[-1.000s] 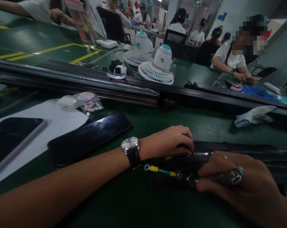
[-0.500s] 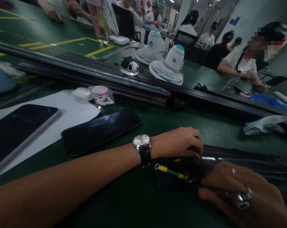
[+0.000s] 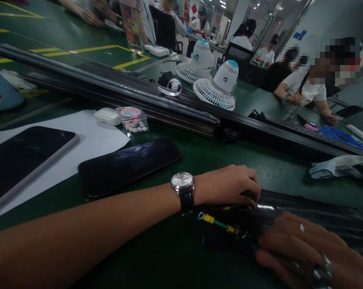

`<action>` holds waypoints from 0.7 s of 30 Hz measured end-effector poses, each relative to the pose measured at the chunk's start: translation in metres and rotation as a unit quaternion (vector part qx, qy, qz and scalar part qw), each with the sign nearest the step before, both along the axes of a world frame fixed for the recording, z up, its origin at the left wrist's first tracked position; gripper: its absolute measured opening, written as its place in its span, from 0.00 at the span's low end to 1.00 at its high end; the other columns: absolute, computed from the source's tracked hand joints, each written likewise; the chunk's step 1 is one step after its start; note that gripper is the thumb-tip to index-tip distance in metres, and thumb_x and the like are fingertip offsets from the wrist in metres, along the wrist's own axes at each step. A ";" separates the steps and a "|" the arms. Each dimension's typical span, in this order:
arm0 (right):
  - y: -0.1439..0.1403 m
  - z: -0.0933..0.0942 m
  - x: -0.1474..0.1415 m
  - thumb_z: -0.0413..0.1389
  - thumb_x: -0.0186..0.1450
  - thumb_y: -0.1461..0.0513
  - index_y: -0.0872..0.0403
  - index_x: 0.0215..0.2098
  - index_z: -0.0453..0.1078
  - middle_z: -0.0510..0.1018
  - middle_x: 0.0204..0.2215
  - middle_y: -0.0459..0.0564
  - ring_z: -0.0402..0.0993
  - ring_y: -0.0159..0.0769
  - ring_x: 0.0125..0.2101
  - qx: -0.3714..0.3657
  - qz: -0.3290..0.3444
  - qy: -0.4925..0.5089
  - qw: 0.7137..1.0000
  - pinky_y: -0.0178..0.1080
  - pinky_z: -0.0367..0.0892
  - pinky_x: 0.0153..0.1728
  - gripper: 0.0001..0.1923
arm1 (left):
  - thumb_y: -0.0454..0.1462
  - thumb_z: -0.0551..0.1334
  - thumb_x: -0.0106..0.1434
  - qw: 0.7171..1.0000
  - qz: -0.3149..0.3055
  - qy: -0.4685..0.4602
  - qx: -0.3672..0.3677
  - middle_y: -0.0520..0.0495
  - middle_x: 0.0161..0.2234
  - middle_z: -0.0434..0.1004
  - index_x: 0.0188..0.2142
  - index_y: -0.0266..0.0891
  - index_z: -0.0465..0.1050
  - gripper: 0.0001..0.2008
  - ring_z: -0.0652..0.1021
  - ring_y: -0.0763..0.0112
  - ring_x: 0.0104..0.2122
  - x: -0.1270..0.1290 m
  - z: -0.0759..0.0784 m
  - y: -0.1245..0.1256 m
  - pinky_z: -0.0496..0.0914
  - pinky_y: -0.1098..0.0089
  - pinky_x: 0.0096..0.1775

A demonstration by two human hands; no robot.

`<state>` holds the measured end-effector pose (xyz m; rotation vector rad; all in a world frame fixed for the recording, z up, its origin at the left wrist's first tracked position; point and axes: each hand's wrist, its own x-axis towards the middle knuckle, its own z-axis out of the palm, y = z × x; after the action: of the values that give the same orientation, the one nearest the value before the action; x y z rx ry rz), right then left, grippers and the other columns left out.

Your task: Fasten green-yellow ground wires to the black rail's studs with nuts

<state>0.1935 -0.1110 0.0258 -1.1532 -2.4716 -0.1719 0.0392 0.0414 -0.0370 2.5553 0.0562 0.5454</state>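
A long black bar [image 3: 313, 204] with a glossy upper face lies at the lower right. My left hand [image 3: 240, 184], with a watch on its wrist, curls its fingers over the near end of that bar. A short green wire [image 3: 220, 223] with yellow sleeves and a ring terminal sticks out from the bar's end, below my left wrist. My right hand [image 3: 310, 251], wearing rings, is closed just right of the wire, with thumb and forefinger around something dark and slim; shadow hides what it is.
Two phones [image 3: 130, 166] and a white sheet [image 3: 100, 124] lie left, beside a clear box of beads [image 3: 134, 119]. Long dark bars [image 3: 115, 94] cross the table behind. Beyond stand white fans [image 3: 215, 86]. A glove [image 3: 334, 166] lies right; a person [image 3: 312, 86] sits beyond.
The view has shifted slightly, so most things appear a little lower and further right. Both hands keep nearly the same place at the bar's end.
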 end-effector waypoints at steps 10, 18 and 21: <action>-0.002 -0.001 -0.006 0.48 0.78 0.62 0.51 0.30 0.74 0.81 0.21 0.41 0.77 0.27 0.21 0.004 0.032 0.009 0.999 0.31 0.72 0.27 0.20 | 0.40 0.63 0.71 1.000 0.000 0.002 -0.002 0.43 0.46 0.76 0.41 0.40 0.81 0.08 0.75 0.65 0.46 0.001 0.000 0.000 0.69 0.66 0.49; 0.009 0.019 0.000 0.44 0.78 0.64 0.52 0.36 0.72 0.84 0.28 0.43 0.82 0.29 0.28 -0.018 0.104 0.004 0.994 0.31 0.73 0.29 0.18 | 0.39 0.61 0.72 1.000 -0.015 0.019 -0.004 0.45 0.50 0.75 0.45 0.45 0.81 0.09 0.75 0.66 0.48 -0.003 0.003 0.001 0.68 0.66 0.50; 0.009 0.024 0.007 0.45 0.78 0.62 0.51 0.38 0.74 0.85 0.30 0.43 0.83 0.29 0.31 -0.023 0.083 0.006 0.996 0.29 0.75 0.33 0.16 | 0.37 0.59 0.73 1.000 -0.020 0.021 -0.002 0.44 0.51 0.74 0.50 0.47 0.80 0.12 0.74 0.66 0.48 -0.006 0.005 0.001 0.67 0.65 0.51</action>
<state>0.2007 -0.1016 0.0497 -0.9576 -2.5598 -0.0596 0.0337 0.0423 -0.0317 2.5575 0.0213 0.4757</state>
